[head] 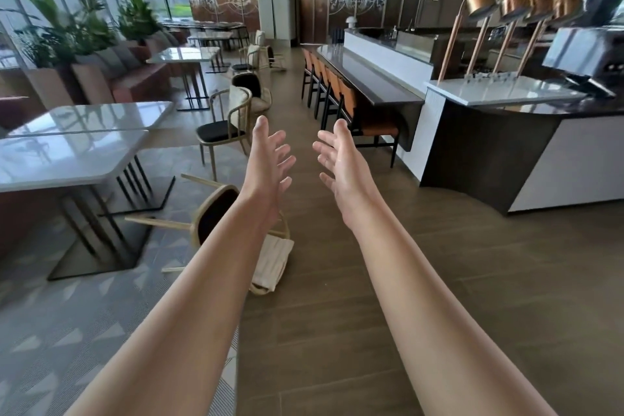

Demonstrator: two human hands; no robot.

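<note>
— What stands far to the left of the hands?

— A pale tabletop [67, 159], well apart from the left hand [270, 164].

— And where is the fallen chair?

— The fallen chair [214, 213] lies on its side on the floor, below and a little left of the left hand. A cream cushion [273, 262] lies on the floor touching it, under the left forearm.

— How are the hands?

— The left hand is spread, with the fingers straight, and holds nothing. The right hand [341, 169] is near it, also spread, with the palm turned toward the left one. They do not touch.

— And further right?

— Orange stools [349, 101] stand in a row beyond the right hand.
</note>
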